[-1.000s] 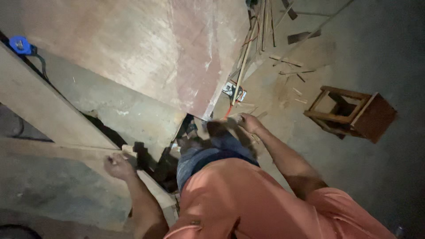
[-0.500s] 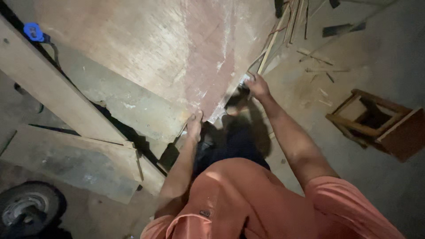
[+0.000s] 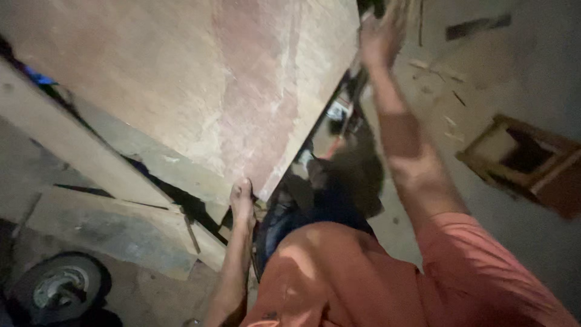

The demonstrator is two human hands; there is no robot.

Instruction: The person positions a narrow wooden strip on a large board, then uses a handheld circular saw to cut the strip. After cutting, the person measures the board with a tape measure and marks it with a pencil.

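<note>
A big reddish-brown plywood sheet (image 3: 181, 79) fills the upper left and is tilted up off the floor. My left hand (image 3: 242, 200) grips its lowest corner from below. My right hand (image 3: 381, 36) is raised high along the sheet's right edge and holds that edge, blurred by motion. My orange shirt and dark trousers fill the bottom middle.
Long wooden planks (image 3: 72, 151) lie under the sheet at left. A small wheel (image 3: 57, 290) sits at the bottom left. A wooden stool (image 3: 526, 160) lies tipped on the grey floor at right, with loose wood strips (image 3: 436, 66) scattered above it.
Both hands took hold of the plywood sheet and lifted it. My right hand slid far up its right edge, and the sheet now stands steeper and nearer to me.
</note>
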